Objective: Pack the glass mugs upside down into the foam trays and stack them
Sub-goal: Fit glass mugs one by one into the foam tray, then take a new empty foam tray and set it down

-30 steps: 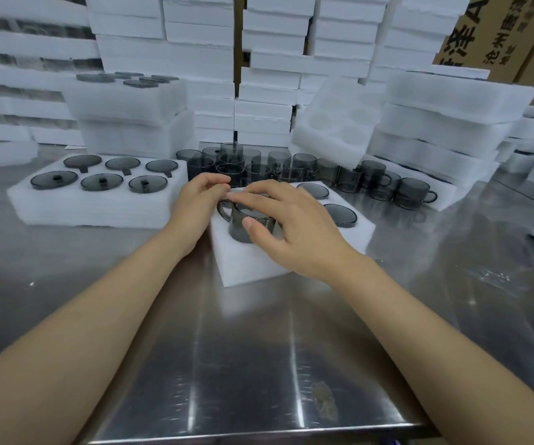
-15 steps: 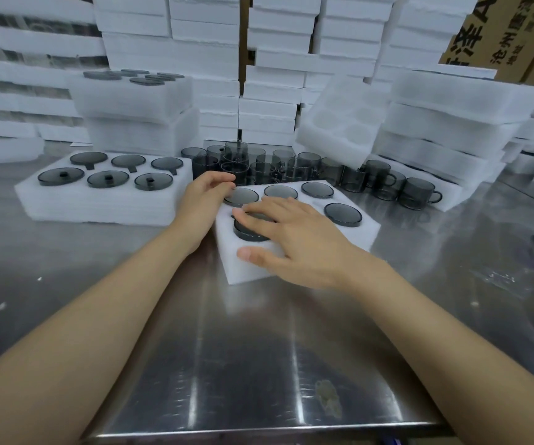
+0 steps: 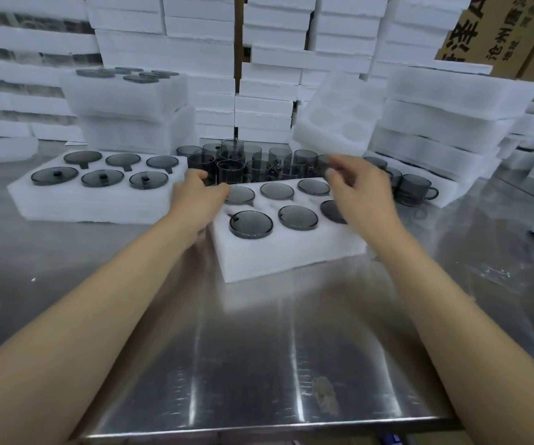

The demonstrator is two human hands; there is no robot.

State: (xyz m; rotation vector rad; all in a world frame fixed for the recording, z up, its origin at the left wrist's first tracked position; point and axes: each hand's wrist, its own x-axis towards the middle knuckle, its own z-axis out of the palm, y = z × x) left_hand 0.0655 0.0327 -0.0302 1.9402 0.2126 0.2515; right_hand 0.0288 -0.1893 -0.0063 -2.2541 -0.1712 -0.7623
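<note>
The only writing stands on the brown cardboard cartons [image 3: 497,30] at the top right, printed in black. A large Latin "A" and a big character "泽" are cut by the frame edge. Beneath runs smaller Chinese print beginning "沧州"; the remaining characters are too blurred to read.

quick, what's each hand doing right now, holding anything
Left hand: curled at the left end of the foam tray, nothing visibly held.
Right hand: open above the tray, fingers loose, holding nothing.
</note>
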